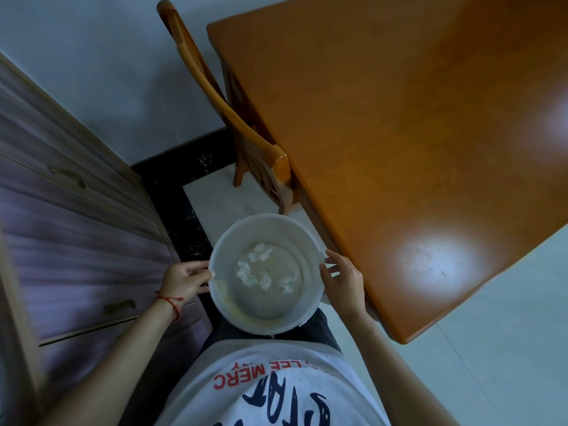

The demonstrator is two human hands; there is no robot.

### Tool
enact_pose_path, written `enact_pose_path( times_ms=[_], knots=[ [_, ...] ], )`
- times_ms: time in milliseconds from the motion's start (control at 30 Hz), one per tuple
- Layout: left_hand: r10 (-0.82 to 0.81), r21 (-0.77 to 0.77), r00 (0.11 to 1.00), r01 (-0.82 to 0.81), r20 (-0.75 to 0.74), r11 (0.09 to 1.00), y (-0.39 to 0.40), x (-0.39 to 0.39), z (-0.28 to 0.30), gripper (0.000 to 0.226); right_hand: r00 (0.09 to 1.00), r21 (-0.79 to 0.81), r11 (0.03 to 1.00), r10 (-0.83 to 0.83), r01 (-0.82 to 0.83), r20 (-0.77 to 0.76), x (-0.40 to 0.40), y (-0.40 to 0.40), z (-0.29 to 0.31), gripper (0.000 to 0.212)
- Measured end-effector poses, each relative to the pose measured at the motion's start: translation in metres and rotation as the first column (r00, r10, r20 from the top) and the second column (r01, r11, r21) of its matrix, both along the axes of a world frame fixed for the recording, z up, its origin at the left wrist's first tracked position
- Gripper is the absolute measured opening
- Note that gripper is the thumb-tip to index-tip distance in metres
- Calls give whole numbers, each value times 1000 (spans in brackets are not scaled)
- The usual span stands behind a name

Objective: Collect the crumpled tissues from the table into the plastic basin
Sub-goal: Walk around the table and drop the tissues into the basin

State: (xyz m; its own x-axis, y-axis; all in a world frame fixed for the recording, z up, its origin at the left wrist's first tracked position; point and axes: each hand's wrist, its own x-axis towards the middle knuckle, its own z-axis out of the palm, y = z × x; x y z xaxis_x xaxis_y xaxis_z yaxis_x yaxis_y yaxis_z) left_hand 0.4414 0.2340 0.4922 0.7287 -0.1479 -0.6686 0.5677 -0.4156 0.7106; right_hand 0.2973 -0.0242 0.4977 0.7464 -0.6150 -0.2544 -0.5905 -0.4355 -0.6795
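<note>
I hold a round white plastic basin [310,241] in front of my waist, off to the left of the table. My left hand [184,279] grips its left rim and my right hand [342,276] grips its right rim. Several crumpled white tissues [247,273] lie scattered on the basin's bottom. The orange wooden table [399,133] stretches to the right; no tissue shows on the part of its top in view.
A wooden chair [215,96] is tucked against the table's left side, just beyond the basin. A cabinet with drawers and handles [76,210] stands close on my left. Pale tiled floor [507,333] lies to the right of the table corner.
</note>
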Motion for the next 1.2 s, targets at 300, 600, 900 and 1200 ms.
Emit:
enact_pose_path(
  times_ms=[300,600,900,1200],
  knots=[
    [65,-4,997,-65,40,998,12,-20,8,29,1000,180,983,13,-18,27,3,-5,-2,32],
    [257,-14,966,-257,34,966,0,-85,28,27,968,190,952,218,-239,123,-20,-34,10,33],
    [410,7,907,-412,94,911,-17,-173,42,27,919,187,903,361,-387,158,-64,-54,16,28],
    [356,61,933,-359,60,931,-2,-215,32,30,941,218,916,319,-337,113,-118,-40,10,31]
  ],
)
